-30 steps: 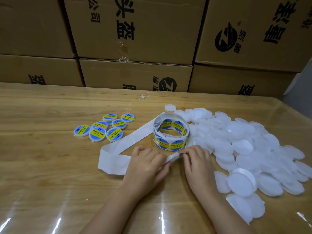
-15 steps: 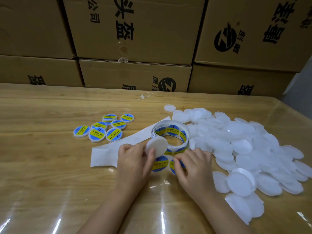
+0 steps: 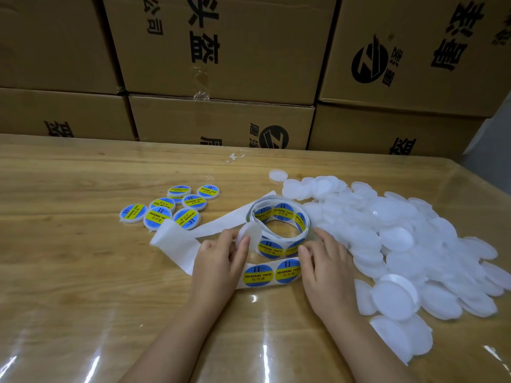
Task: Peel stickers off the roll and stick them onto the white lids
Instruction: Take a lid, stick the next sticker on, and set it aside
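Since a moment ago, a white paper strip with two round blue-and-yellow stickers has come out of the loose sticker roll toward the person. The left grip pinches one round white plastic lid between thumb and fingers, up on its edge, just in front of the roll. The right grip touches the strip's right end; I cannot tell if it pinches it. A big pile of white lids lies to the right on the shiny wooden surface. A small group of lids with stickers sits to the left.
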Motion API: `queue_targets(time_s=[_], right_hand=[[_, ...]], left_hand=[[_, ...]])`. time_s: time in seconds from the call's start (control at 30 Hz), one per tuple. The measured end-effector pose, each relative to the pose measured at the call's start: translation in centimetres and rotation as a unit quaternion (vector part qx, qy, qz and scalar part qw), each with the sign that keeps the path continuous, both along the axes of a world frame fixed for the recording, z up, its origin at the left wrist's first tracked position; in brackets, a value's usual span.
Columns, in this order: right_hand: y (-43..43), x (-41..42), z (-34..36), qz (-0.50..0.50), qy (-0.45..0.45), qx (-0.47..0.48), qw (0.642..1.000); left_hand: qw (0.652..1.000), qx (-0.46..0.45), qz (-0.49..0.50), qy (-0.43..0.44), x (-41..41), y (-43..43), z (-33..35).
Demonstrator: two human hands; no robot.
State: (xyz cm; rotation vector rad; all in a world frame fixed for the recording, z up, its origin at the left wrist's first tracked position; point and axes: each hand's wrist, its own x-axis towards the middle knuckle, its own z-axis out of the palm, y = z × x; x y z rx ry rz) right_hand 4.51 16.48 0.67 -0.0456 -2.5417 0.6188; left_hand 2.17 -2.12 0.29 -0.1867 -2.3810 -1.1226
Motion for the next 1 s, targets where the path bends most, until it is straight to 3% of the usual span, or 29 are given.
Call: queue_targets(time_s=[0.17, 0.3, 0.37, 0.43, 0.53, 0.63, 0.77, 1.0], right_hand=[[0.2, -0.3, -0.2, 0.052, -0.047, -0.065, 0.995], [0.2, -0.2, -0.1, 0.056, -0.071, -0.060, 0.994], [0.1, -0.1, 0.0, 0.023, -0.047, -0.037, 0.998], [-0.3, 0.2, 0.2, 0.015, 0.043, -0.010, 0.999], [-0.9, 0.5, 0.4, 0.116, 0.172, 0.052, 0.977], [-1.3, 0.7, 0.1, 0.212, 0.162, 0.111, 0.957], [-1.2, 0.7, 0.0, 0.249, 0.138, 0.109, 0.953], [-1.5, 1.1, 0.4, 0.306, 0.125, 0.073, 0.941]], left_hand=[[1.000, -0.011, 0.004, 0.016, 0.1, 0.1, 0.3], [0.999, -0.013, 0.013, 0.029, 0.1, 0.2, 0.3], [1.000, -0.008, 0.018, 0.023, -0.1, 0.0, 0.1], [1.000, -0.002, 0.010, 0.011, -0.2, -0.1, -0.1], [1.000, 0.023, -0.012, 0.012, -0.5, -0.1, -0.4], [0.997, 0.058, -0.042, 0.030, -0.5, -0.1, -0.3], [0.990, 0.100, -0.100, 0.024, -0.3, 0.2, -0.3], [0.974, 0.144, -0.157, -0.077, -0.7, 0.3, -0.8]])
